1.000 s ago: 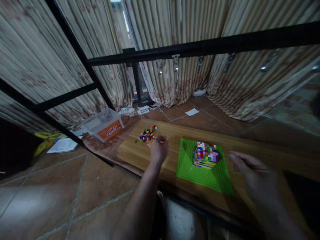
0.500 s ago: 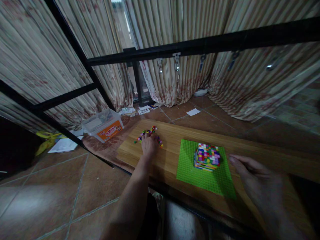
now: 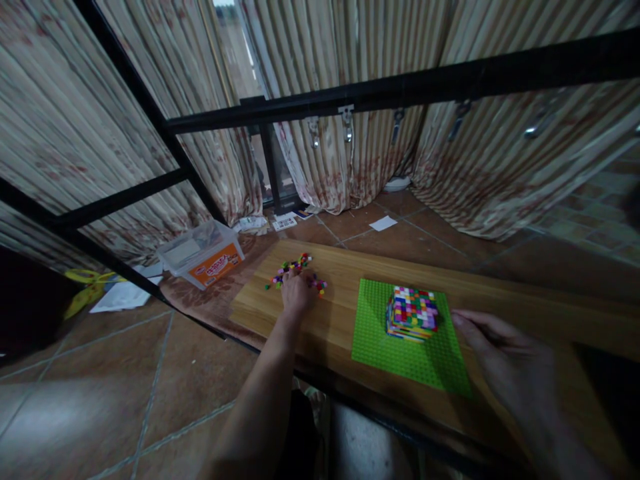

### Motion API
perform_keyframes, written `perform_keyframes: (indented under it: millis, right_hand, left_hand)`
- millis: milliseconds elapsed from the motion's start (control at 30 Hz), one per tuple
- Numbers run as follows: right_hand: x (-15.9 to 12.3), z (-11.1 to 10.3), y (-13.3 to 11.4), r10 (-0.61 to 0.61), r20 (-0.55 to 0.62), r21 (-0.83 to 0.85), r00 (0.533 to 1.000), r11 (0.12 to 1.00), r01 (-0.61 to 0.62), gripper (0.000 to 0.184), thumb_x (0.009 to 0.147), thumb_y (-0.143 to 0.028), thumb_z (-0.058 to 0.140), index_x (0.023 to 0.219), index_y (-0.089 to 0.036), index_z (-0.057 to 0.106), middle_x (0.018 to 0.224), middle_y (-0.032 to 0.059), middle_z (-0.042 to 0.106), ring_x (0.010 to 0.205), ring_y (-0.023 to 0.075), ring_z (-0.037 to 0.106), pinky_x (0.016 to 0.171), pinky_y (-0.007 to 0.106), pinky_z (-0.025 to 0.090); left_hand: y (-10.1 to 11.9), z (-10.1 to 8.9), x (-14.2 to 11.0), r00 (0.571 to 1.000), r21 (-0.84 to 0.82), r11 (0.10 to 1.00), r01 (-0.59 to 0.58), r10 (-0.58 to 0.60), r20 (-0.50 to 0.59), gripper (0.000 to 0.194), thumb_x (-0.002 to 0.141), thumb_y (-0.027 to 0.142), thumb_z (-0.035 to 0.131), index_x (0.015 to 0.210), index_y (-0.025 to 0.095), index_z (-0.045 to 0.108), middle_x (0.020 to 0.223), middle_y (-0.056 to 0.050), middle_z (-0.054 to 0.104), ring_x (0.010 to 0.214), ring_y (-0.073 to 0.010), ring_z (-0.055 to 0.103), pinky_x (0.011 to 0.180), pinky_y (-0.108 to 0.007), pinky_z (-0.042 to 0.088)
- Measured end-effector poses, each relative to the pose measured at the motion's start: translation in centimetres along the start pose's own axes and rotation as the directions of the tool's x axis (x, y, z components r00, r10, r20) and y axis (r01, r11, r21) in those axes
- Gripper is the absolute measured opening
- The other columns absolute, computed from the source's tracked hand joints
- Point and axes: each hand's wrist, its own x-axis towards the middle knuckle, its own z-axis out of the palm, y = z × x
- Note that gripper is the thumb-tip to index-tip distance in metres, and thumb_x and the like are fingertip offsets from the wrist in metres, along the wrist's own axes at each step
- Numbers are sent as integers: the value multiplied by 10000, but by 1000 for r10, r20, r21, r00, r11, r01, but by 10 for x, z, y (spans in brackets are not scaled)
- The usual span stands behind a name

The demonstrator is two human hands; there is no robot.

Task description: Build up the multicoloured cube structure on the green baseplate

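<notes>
My left hand (image 3: 296,291) reaches down into a loose pile of small coloured toy bricks (image 3: 301,260), fingers stretched out and somewhat apart; the fingertips are partly hidden among the bricks. A block built of many coloured bricks (image 3: 413,312) stands on a green studded baseplate (image 3: 385,360). Just right of the baseplate hovers my right hand (image 3: 505,357), its thumb and forefinger pinched together. Whatever is between those fingertips is too small to make out.
The wooden board (image 3: 340,267) carries the pile and the baseplate. A clear plastic box (image 3: 203,253) with an orange label sits beyond its left end. A black metal rail (image 3: 370,97) with hanging clips crosses ahead, before striped curtains (image 3: 325,60). A dark flat object (image 3: 607,383) lies at the right.
My left hand has moved left and away from me into the loose bricks, its closed fingers spreading out. My right hand stays pinched beside the baseplate. The view has shifted slightly.
</notes>
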Motion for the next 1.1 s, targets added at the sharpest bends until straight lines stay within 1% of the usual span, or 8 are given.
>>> perform_keyframes:
  millis: [200, 267, 400, 567, 667, 900, 1000, 1100]
  right_hand:
    - [0, 0, 3, -47, -10, -5, 999, 999, 47, 357, 706, -537, 679, 870, -230, 758, 918, 60, 767, 885, 286, 702, 804, 373, 551]
    - [0, 0, 3, -50, -2, -8, 999, 999, 50, 357, 706, -537, 680, 873, -232, 756, 927, 59, 765, 905, 289, 697, 834, 383, 542]
    - [-1, 1, 3, -31, 8, -6, 999, 1000, 31, 378, 698, -555, 678, 874, -229, 751, 933, 63, 762, 916, 292, 691, 851, 394, 533]
    - [0, 2, 5, -44, 12, -7, 999, 999, 44, 381, 699, -571, 667, 869, -239, 747, 934, 56, 760, 922, 288, 688, 867, 393, 525]
    - [0, 3, 7, -42, 12, -14, 999, 999, 42, 387, 688, -579, 672, 865, -242, 744, 929, 54, 758, 903, 283, 687, 851, 391, 528]
    - [0, 6, 13, -81, 23, -15, 996, 997, 81, 373, 700, -577, 675, 864, -249, 744, 938, 49, 756, 898, 269, 683, 860, 375, 523]
    - [0, 7, 13, -80, 27, -18, 996, 997, 80, 366, 703, -572, 675, 861, -250, 747, 931, 44, 757, 900, 270, 683, 849, 368, 527]
    - [-1, 8, 11, -87, 53, -25, 995, 996, 88, 359, 716, -567, 670, 867, -251, 752, 944, 45, 759, 905, 273, 686, 850, 369, 531]
  left_hand:
    - [-6, -10, 7, 1000, -54, 999, 1, 0, 11, 234, 852, 257, 528, 936, 173, 729, 1103, -119, 655, 1094, -231, 553, 969, -329, 395]
    - [-11, -13, 10, 999, -87, 996, 18, -15, 29, 245, 860, 258, 513, 926, 166, 730, 1025, -108, 684, 1035, -214, 591, 916, -305, 423]
    - [-22, -18, 14, 996, -148, 987, 65, -55, 75, 287, 877, 295, 477, 884, 161, 730, 809, -69, 704, 832, -183, 645, 717, -249, 446]
    - [-32, -20, 16, 988, -165, 976, 144, -132, 77, 348, 895, 318, 424, 857, 143, 722, 745, -73, 704, 747, -174, 652, 627, -234, 415]
    - [-35, -22, 16, 981, -153, 970, 189, -182, 60, 342, 891, 337, 435, 887, 155, 724, 783, -86, 719, 778, -188, 662, 644, -244, 420]
    - [-41, -19, 16, 968, -121, 963, 243, -248, -33, 306, 873, 303, 492, 1054, 166, 697, 1052, -143, 712, 965, -240, 655, 783, -300, 461]
    - [-43, -20, 16, 976, -125, 971, 206, -213, -47, 314, 862, 258, 507, 1106, 172, 684, 1127, -130, 688, 999, -223, 645, 822, -288, 466]
    - [-44, -23, 14, 994, -138, 984, 108, -112, -17, 300, 829, 192, 532, 1070, 210, 710, 1155, -77, 683, 1003, -185, 639, 838, -246, 461]
